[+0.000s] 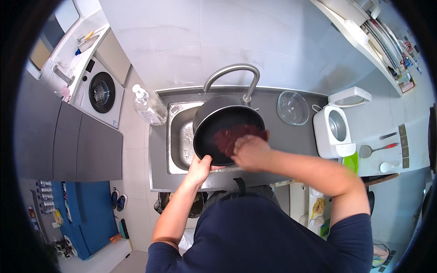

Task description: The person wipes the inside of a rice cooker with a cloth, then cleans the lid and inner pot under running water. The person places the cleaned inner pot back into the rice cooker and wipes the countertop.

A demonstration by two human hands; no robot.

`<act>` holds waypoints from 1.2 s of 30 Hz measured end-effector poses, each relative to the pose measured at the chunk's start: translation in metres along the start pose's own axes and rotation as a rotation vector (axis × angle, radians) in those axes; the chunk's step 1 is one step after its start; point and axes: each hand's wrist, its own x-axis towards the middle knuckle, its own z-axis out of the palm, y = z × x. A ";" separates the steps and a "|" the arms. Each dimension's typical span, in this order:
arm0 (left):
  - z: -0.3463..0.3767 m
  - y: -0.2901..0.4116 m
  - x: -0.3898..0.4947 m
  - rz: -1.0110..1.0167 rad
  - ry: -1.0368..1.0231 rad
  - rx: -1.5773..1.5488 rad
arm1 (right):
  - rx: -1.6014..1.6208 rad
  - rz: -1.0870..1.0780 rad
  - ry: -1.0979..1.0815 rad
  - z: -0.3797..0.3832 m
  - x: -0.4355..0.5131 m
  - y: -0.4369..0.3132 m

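A deep black pot (208,136) is tilted over the stainless steel sink (182,140), its inside facing me. My left hand (200,169) grips the pot's lower left rim, thumb on the edge. Inside the pot my right hand (252,153), blurred by motion, presses a dark red cloth (227,138) against the inner wall; part of the cloth reaches over the right rim. The curved metal faucet (232,67) arches behind the pot. Which fingers hold the cloth is hard to see.
A clear pump bottle (150,107) stands left of the sink. To the right are a glass bowl (293,108) and a white appliance (333,131) with its lid raised. A spatula (379,149) hangs on the right wall. A washing machine (99,92) stands beyond at the left.
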 end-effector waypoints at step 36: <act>0.032 0.040 0.002 -0.253 0.060 -0.254 | 0.500 0.021 0.266 0.000 0.069 0.012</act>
